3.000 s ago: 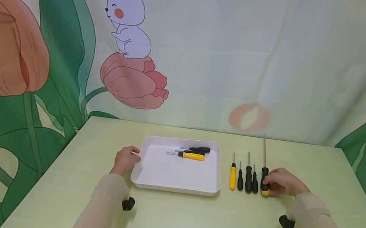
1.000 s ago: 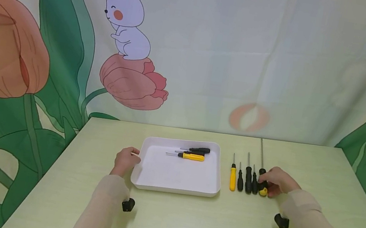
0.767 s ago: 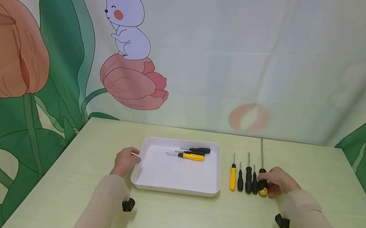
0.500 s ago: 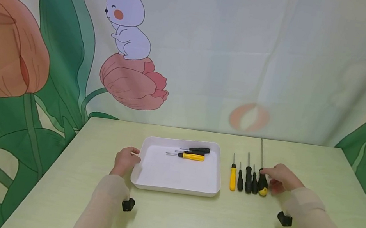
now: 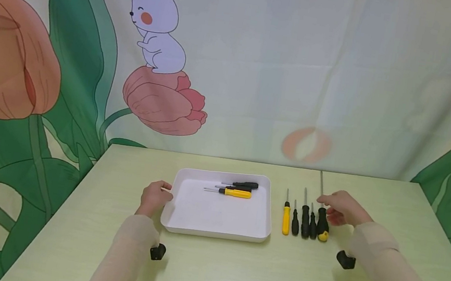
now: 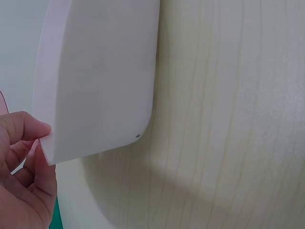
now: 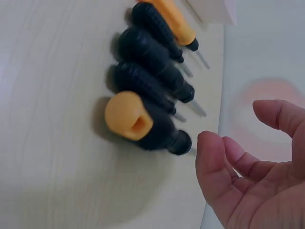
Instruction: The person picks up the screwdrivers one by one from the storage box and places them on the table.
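My left hand [image 5: 154, 199] pinches the left rim of a white tray [image 5: 214, 216]; in the left wrist view, thumb and fingers hold the tray wall [image 6: 105, 76]. Inside the tray lie a yellow screwdriver [image 5: 239, 193] and two black ones, the nearer partly hidden. Right of the tray, a row of screwdrivers points away from me. My right hand [image 5: 342, 207] hovers by the shank of the rightmost, a long black screwdriver [image 5: 323, 225] with a yellow end cap. In the right wrist view, thumb and fingers [image 7: 209, 152] stand apart, holding nothing.
Left of the long screwdriver lie a small black one [image 5: 313, 227], a thicker black one [image 5: 305, 224], another small black one [image 5: 295, 224] and a yellow one [image 5: 286, 221]. A printed curtain [image 5: 254, 67] hangs behind the table [image 5: 231, 277].
My right hand has shifted the long screwdriver left, closer to the row, then let go of its handle and moved up toward the shank. The left hand and tray have stayed put.
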Available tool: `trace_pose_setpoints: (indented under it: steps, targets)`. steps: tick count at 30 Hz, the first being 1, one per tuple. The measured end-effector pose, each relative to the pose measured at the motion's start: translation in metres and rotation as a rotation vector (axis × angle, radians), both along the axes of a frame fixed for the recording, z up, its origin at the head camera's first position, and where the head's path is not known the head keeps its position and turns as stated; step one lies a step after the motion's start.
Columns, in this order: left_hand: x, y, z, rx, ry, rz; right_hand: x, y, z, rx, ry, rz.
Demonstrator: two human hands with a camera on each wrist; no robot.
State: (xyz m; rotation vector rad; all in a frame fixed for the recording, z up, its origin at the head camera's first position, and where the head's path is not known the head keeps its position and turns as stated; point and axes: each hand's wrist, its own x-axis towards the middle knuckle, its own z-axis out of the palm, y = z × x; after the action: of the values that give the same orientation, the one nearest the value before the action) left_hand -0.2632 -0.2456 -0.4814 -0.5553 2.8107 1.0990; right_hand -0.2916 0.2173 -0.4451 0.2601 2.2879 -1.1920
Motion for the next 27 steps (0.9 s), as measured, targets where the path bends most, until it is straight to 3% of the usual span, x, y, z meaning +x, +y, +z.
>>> trace_pose_setpoints:
  steps: [27]
  targets:
    - [-0.002, -0.002, -0.003, 0.019, -0.021, 0.013, 0.005, -0.063, 0.018, -0.079, 0.037, 0.073]
